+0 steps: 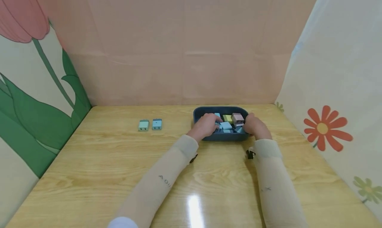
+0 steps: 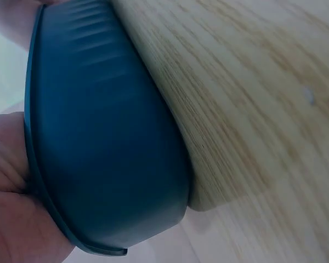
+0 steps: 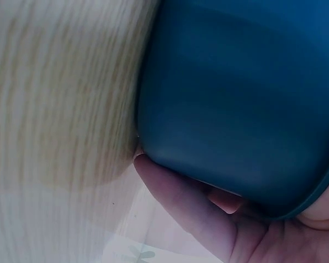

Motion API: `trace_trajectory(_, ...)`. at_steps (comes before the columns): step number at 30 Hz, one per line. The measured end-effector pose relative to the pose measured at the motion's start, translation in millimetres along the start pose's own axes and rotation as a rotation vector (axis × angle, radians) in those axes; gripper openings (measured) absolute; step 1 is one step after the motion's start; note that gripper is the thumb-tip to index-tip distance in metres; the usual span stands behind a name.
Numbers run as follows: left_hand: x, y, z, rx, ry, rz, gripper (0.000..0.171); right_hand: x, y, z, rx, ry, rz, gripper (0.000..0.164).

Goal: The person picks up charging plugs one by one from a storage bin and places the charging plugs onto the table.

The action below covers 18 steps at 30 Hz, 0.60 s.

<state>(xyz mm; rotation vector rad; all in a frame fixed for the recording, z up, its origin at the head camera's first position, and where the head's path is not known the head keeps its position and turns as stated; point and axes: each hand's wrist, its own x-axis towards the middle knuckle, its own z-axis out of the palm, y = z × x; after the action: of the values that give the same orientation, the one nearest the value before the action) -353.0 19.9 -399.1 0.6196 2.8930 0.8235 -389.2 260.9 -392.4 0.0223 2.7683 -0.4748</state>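
Note:
A dark blue bin (image 1: 225, 137) holds several small blocks that look like USB chargers. Among them are a pink charger (image 1: 237, 118), a yellow-green charger (image 1: 227, 118) and a light blue charger (image 1: 225, 125). My left hand (image 1: 205, 124) reaches over the bin's left end, fingers down among light blue pieces; I cannot tell whether they pinch one. At the right end, my right hand (image 1: 255, 125) grips the bin's rim and wall. Fingers (image 3: 181, 203) of that hand press along the outer wall in the right wrist view, its thumb hidden.
On the wooden table (image 1: 98, 161), left of the bin, a mint green charger (image 1: 144, 125) and another light blue charger (image 1: 157, 124) lie side by side. Behind the bin rises a pinkish backdrop (image 1: 182, 72). Flowered panels (image 1: 331, 88) flank the table.

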Motion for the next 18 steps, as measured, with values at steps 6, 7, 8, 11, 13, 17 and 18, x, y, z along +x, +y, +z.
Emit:
trace_trajectory(6,1.7,0.2,-0.8,-0.025,-0.041,-0.048,0.036,-1.7,-2.7,-3.6,0.012,-0.006,0.012,0.068)
trace_trajectory(7,1.6,0.2,-0.5,-0.019,-0.038,-0.05,0.036,-1.3,-2.7,-3.6,0.014,-0.008,0.017,0.068)
trace_trajectory(8,1.4,0.3,-0.3,-0.01,-0.031,-0.05,0.035,-0.8,-2.6,-3.5,0.014,-0.009,0.02,0.068)
trace_trajectory(11,1.2,0.3,0.6,-0.001,-0.025,-0.048,0.035,1.0,-1.9,-2.1,0.019,-0.01,0.033,0.07)
trace_trajectory(13,1.7,0.2,1.0,-0.005,-0.029,-0.057,0.035,2.4,-1.2,-1.4,0.014,-0.014,0.034,0.072)
trace_trajectory(17,5.3,-0.9,0.6,-0.05,-0.056,-0.098,0.035,6.0,0.5,-0.3,0.011,-0.009,0.036,0.073)
trace_trajectory(18,6.6,-1.1,0.5,-0.062,-0.064,-0.11,0.036,6.3,0.8,-0.2,0.012,-0.009,0.035,0.072)
